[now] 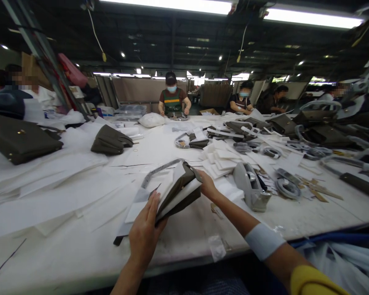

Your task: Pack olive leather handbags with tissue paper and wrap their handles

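Observation:
Between my hands, tilted above the front of the white table, is a dark olive handbag (178,192) with white padding sheets in and against it. Its handle (160,166), wrapped in pale plastic, arcs out on the far left side. My left hand (146,229) grips the bag's near left end, thumb under it and fingers flat along the white sheet. My right hand (206,184) is closed on the bag's right end, its fingertips hidden behind the bag.
A grey tape dispenser (249,186) stands right of the bag. White foam sheets (64,200) cover the left side; a stack of white sheets (221,157) lies beyond. More olive bags (110,139) and wrapped handles (287,184) crowd the table. Co-workers (174,98) sit across.

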`<action>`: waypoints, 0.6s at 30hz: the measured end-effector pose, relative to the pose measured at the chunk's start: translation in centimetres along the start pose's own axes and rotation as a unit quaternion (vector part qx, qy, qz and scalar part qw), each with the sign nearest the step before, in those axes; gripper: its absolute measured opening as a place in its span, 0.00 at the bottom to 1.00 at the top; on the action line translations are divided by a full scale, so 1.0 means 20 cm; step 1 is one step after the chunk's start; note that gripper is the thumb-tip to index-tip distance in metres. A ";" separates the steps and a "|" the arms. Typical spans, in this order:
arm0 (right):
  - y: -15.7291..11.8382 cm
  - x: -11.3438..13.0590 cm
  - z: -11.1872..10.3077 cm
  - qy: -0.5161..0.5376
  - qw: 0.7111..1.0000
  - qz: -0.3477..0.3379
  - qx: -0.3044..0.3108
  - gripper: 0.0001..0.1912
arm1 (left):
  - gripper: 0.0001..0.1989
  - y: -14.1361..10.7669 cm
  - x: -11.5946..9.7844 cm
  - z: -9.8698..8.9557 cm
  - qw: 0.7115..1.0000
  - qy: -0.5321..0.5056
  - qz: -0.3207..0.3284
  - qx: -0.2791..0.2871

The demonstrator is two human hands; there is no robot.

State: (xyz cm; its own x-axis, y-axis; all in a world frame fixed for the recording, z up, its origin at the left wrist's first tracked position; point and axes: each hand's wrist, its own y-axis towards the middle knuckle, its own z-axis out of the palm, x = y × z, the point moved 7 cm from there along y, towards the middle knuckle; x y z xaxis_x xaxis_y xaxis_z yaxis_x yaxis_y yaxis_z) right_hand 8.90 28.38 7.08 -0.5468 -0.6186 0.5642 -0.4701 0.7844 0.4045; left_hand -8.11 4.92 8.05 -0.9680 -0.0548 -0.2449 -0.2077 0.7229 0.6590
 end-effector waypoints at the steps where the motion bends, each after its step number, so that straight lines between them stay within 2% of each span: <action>1: -0.08 0.00 -0.02 -0.006 1.000 0.005 0.000 0.22 | 0.46 0.00 0.00 0.00 1.000 -0.001 0.001 0.003; 4: -0.31 0.01 -0.02 -0.081 0.995 0.011 0.051 0.24 | 0.46 0.01 -0.01 0.00 1.000 -0.002 0.002 0.005; 8: -0.53 0.08 0.08 -0.143 0.981 -0.010 0.133 0.21 | 0.44 0.02 -0.02 -0.01 1.000 0.001 -0.004 0.004; 11: -0.62 0.19 0.13 -0.125 0.979 -0.062 0.150 0.20 | 0.43 0.02 -0.03 -0.01 1.000 0.002 0.002 0.008; 13: -0.64 0.23 0.13 -0.128 0.979 -0.077 0.140 0.22 | 0.43 0.02 -0.04 0.00 1.000 0.003 0.008 0.015; 16: -0.66 0.22 0.11 -0.160 0.979 -0.056 0.113 0.27 | 0.42 0.02 -0.07 0.01 0.999 0.001 0.035 0.026; 18: -0.68 0.22 0.11 -0.163 0.978 -0.048 0.124 0.31 | 0.41 0.01 -0.10 0.02 0.998 0.001 0.061 0.034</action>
State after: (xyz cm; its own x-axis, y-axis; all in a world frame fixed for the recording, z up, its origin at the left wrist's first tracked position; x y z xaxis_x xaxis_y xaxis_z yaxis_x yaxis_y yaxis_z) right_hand 11.33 14.92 2.40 -0.6643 -0.7023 0.2559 -0.6618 0.7118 0.2354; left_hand -6.09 5.58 8.40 -0.9857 0.0346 -0.1651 -0.0791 0.7695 0.6338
